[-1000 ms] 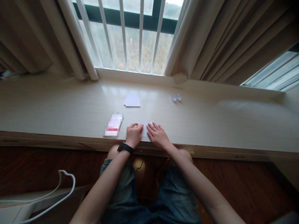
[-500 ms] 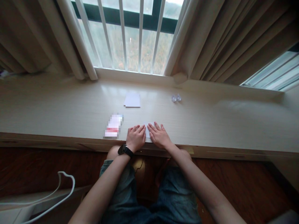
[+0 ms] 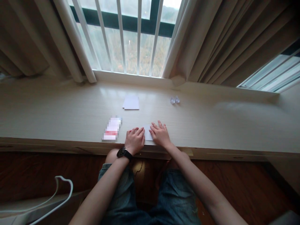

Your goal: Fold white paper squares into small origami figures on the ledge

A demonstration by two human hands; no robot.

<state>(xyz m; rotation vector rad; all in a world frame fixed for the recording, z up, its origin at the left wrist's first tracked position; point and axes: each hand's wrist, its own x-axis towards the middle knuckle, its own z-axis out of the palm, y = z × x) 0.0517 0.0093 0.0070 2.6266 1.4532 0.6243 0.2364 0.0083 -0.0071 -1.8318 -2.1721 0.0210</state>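
A small white sheet of paper [image 3: 147, 133] lies flat at the front edge of the pale tabletop, partly covered by my hands. My left hand [image 3: 135, 140], with a black watch on its wrist, rests palm down on the paper's left side, its fingers stretched forward. On the right side, my right hand [image 3: 160, 134] lies flat with its fingers a little spread, fingertips at the paper's edge. Farther back is a short stack of white paper sheets [image 3: 131, 102]. Two small clear folded-looking pieces [image 3: 174, 100] sit to the right of that stack.
A pixelated phone-shaped object [image 3: 112, 129] lies left of my left hand. The long tabletop [image 3: 222, 125] runs below a barred window [image 3: 131, 47] with beige curtains [image 3: 206, 40] on both sides. A white cable [image 3: 70, 187] loops at the lower left.
My hands have moved slightly apart, so more of the white paper shows between them. The fingers of my right hand are more spread. The view has shifted a little.
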